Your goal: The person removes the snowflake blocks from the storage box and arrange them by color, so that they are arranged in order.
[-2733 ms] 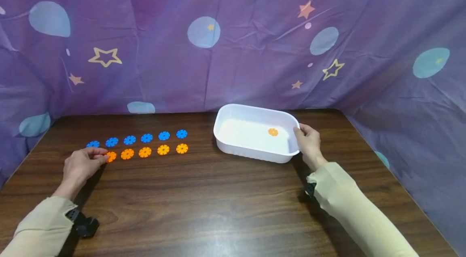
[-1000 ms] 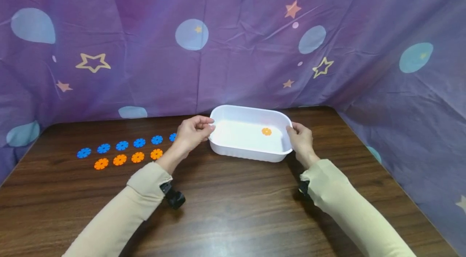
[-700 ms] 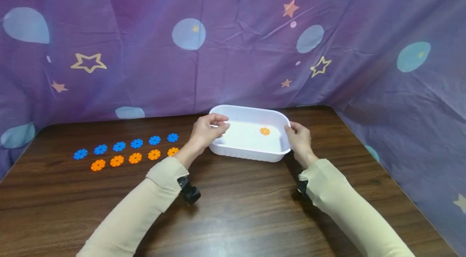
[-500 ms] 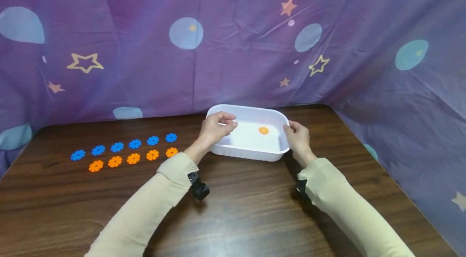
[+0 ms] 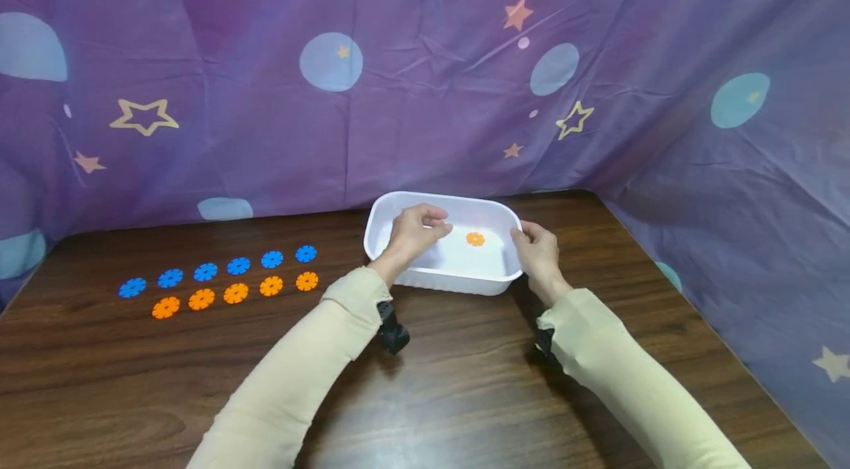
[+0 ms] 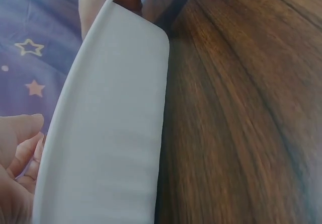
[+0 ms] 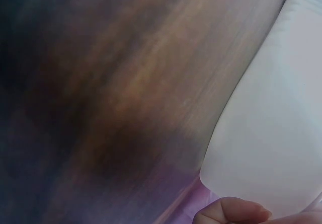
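My left hand (image 5: 416,231) hovers over the white plastic basin (image 5: 458,283), fingers loosely bent with a gap to the thumb and nothing visible between them. In the left wrist view its fingertips (image 6: 31,126) show beyond the basin's rim. An orange snowflake disc (image 5: 474,239) lies flat on the basin floor, just right of those fingers. My right hand (image 5: 538,255) grips the basin's right rim; in the right wrist view, a finger (image 7: 241,210) rests against the basin's wall (image 7: 266,133).
On the left of the wooden table (image 5: 199,380) lie two rows of snowflake discs: several blue ones (image 5: 205,272) behind, several orange ones (image 5: 235,293) in front. A purple patterned curtain (image 5: 265,144) hangs right behind the table's far edge.
My left hand has left the left end of the orange row and moved right, over the basin. My right hand stays on the rim. The whole scene shifts slightly left in the head view.
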`<action>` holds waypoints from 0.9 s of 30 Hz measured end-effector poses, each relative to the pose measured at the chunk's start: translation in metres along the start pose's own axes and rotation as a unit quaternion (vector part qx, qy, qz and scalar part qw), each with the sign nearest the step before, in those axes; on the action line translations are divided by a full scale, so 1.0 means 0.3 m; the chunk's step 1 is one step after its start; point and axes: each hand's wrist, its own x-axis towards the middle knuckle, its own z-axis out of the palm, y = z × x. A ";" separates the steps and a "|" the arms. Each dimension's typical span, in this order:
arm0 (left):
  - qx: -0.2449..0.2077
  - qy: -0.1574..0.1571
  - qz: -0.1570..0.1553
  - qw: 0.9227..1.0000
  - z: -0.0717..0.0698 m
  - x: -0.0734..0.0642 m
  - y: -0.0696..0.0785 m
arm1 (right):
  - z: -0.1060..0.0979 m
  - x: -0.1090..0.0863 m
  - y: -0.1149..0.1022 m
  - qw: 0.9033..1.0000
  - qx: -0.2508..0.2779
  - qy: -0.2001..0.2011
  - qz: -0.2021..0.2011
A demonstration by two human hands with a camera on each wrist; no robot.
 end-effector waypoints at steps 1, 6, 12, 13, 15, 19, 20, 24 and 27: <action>-0.001 -0.002 0.000 1.000 0.008 0.003 0.001 | -0.001 -0.001 -0.001 1.000 0.002 -0.001 0.001; 0.000 -0.009 -0.001 1.000 0.048 0.018 0.006 | -0.002 -0.003 -0.002 1.000 0.004 -0.003 0.004; -0.008 -0.015 -0.002 1.000 0.091 0.041 0.017 | 0.001 -0.001 0.002 1.000 0.010 0.000 0.000; -0.010 -0.016 -0.005 1.000 0.097 0.045 0.019 | 0.002 -0.001 0.003 1.000 0.011 0.001 -0.001; -0.007 -0.016 -0.012 1.000 0.109 0.053 0.021 | 0.004 0.000 0.004 1.000 0.014 -0.001 -0.003; 0.001 -0.013 -0.023 1.000 0.128 0.064 0.024 | 0.005 -0.002 0.005 1.000 0.012 -0.003 -0.007; 0.002 -0.012 -0.024 1.000 0.132 0.065 0.023 | 0.005 -0.002 0.005 1.000 0.011 -0.004 -0.007; 0.001 -0.008 -0.029 1.000 0.147 0.073 0.018 | 0.003 -0.004 0.004 1.000 0.010 -0.004 -0.007; 0.010 -0.008 -0.033 0.999 0.158 0.082 0.015 | 0.002 -0.003 0.003 1.000 0.016 -0.003 -0.007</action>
